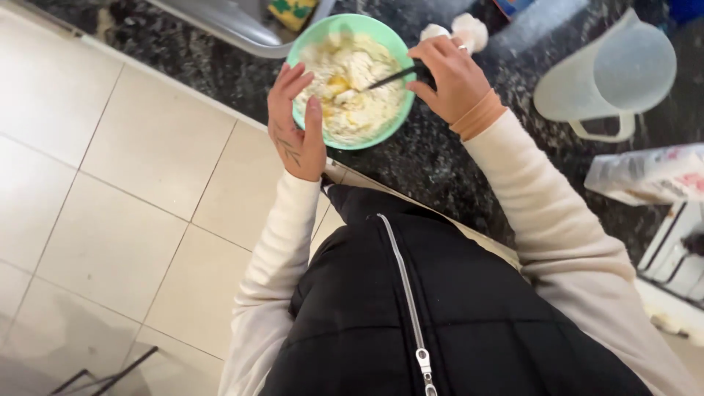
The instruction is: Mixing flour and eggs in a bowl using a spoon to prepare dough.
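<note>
Green bowl [350,26] of lumpy flour and egg mix [352,84] sits at the edge of the dark speckled counter [440,158], seen from the head cam. Left hand [295,125] cups the bowl's near rim, fingers spread loosely against it. Right hand [449,77] is closed tight on a dark-handled utensil [400,75] stuck in the mix. Clear plastic jug [609,73] is off to the right, a paper bag [645,174] near it, and a metal tray [235,26] just behind the bowl.

Round light-green plastic bowl [350,79], upright on dark speckled stone counter, near its front edge. Filled with pale, lumpy flour mixture [356,88], yellow patch near centre. Thin dark-handled metal utensil [392,76] slanted down into mixture from right, tip buried near yellow patch, handle over right rim.
</note>
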